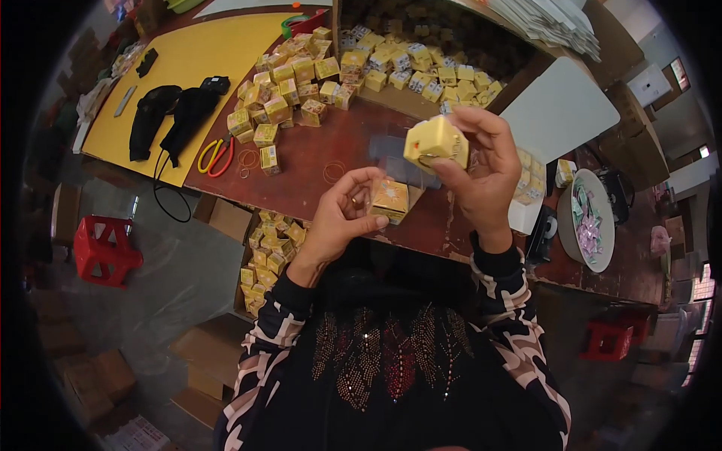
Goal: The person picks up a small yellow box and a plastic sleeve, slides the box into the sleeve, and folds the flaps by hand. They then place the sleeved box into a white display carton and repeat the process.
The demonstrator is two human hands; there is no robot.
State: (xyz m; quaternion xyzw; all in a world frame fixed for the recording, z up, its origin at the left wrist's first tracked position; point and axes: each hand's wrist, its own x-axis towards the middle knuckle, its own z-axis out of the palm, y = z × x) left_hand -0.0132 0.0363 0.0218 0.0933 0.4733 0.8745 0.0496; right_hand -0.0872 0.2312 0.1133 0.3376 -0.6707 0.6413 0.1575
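Note:
My left hand [342,214] is closed around a small printed yellow box [391,197], held over the front edge of the red table [301,169]. Higher and to the right, my right hand [485,158] grips a plain-looking yellow block [436,141] between thumb and fingers. The block has a small orange spot on its left face. The two held items are apart. Behind my hands a clear plastic piece [387,150] lies on the table, partly hidden.
A pile of printed yellow boxes [282,83] covers the back left, beside a carton of yellow blocks [421,64]. Red-and-yellow pliers [218,158] lie left. A white bowl with packets [590,218] stands right. Below the table's edge sits another box-filled carton [267,255].

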